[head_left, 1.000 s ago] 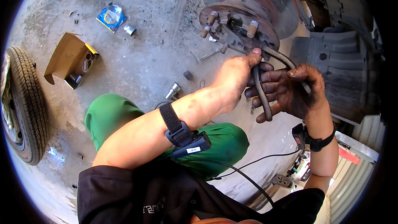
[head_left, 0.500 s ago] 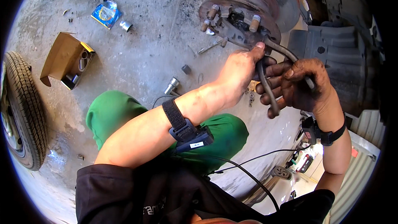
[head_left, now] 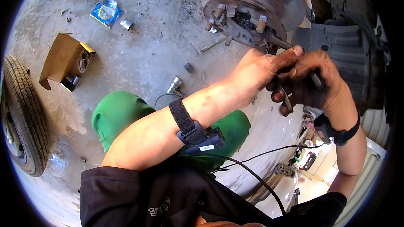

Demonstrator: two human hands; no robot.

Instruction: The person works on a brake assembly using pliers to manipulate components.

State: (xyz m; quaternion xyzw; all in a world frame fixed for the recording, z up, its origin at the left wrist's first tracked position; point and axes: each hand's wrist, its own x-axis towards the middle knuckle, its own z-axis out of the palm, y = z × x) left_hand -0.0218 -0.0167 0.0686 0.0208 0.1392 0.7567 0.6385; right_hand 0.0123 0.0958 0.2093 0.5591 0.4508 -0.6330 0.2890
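Observation:
Dark, dirty pliers (head_left: 280, 42) reach from the wheel hub (head_left: 246, 27) toward me, their jaws hidden at the hub's lower edge. My left hand (head_left: 266, 67) is closed around the handles, thumb laid along the upper one. My right hand (head_left: 317, 71), blackened with grease, wraps the handle ends from the other side, its fingers curled around both. The hub carries several rusty studs (head_left: 261, 24) and a dark greasy centre. Behind it sits the rusty brake disc (head_left: 290, 0).
On the concrete floor lie a metal rod (head_left: 213, 44), a dark socket (head_left: 189, 67), a shiny metal tool (head_left: 174, 85), a silver cylinder (head_left: 126, 25) and a blue packet (head_left: 106, 13). An open cardboard box (head_left: 59, 61) holds metal parts. A tyre (head_left: 31, 122) stands far left; cables (head_left: 256, 175) cross below.
My left hand has slid right along the pliers, closer to my right hand, and now covers more of the handles. The handles look closer together.

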